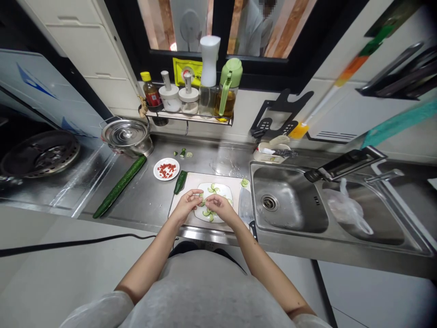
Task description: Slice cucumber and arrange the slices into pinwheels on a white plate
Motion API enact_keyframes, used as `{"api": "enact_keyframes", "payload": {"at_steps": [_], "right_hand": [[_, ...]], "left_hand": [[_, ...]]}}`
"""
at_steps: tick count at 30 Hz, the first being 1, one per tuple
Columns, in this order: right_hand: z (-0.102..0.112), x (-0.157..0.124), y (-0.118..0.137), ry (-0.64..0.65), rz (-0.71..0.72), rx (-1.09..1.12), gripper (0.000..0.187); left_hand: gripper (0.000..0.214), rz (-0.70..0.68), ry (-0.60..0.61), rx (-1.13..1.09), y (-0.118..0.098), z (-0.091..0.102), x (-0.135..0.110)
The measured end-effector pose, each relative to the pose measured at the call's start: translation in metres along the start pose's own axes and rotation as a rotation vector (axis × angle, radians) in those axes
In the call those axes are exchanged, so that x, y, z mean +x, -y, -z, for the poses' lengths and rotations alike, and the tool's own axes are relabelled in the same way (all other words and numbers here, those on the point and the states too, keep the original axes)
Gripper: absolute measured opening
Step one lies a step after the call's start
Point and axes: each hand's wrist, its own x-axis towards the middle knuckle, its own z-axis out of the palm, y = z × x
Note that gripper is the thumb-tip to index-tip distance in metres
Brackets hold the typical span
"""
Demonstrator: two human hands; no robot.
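Note:
My left hand (pixel 187 206) and my right hand (pixel 221 208) meet over a white plate (pixel 225 188) on a pale cutting board (pixel 234 179). Between their fingertips is a thin cucumber slice (pixel 202 203), partly hidden by the fingers; both hands appear pinched on it. Curved cucumber slices (pixel 209 214) lie around the plate. Beside the board's left edge rests a cut length of cucumber (pixel 180 182). To the right of the plate lies a kitchen knife (pixel 245 206), its black handle toward me. One more slice (pixel 244 182) sits near the blade's tip.
Left of the board are a small plate of red pieces (pixel 156 171), a long cucumber (pixel 119 187) and a lidded steel pot (pixel 128 134). Cucumber ends (pixel 183 152) lie behind. A double sink (pixel 290 200) is on the right. Bottles and jars fill a wall shelf (pixel 191 117).

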Motion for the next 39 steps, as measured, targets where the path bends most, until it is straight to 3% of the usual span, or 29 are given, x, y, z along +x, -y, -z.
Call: {"api": "enact_keyframes", "payload": {"at_steps": [9,15,22,27,33,39], "right_hand": [[0.004,-0.002,0.002,0.001,-0.048,-0.033,0.032],[0.001,0.004,-0.012,0.001,-0.103,-0.035,0.033],[0.011,0.028,-0.036,-0.056,-0.075,-0.384,0.028],[0.013,0.044,-0.037,-0.048,-0.101,-0.646,0.023],[0.01,0.055,-0.032,0.002,-0.189,-0.786,0.019],[0.008,0.067,-0.034,-0.002,-0.228,-0.92,0.016]], "left_hand": [[0.041,-0.124,-0.031,0.142,0.004,0.0,-0.002],[0.033,-0.164,-0.072,0.143,0.014,0.003,0.001],[0.03,-0.188,-0.172,0.242,0.038,0.013,0.014],[0.027,-0.177,-0.229,0.293,0.052,0.02,0.025],[0.021,-0.159,-0.302,0.399,0.063,0.024,0.036],[0.015,-0.142,-0.348,0.654,0.064,0.023,0.043]]}}
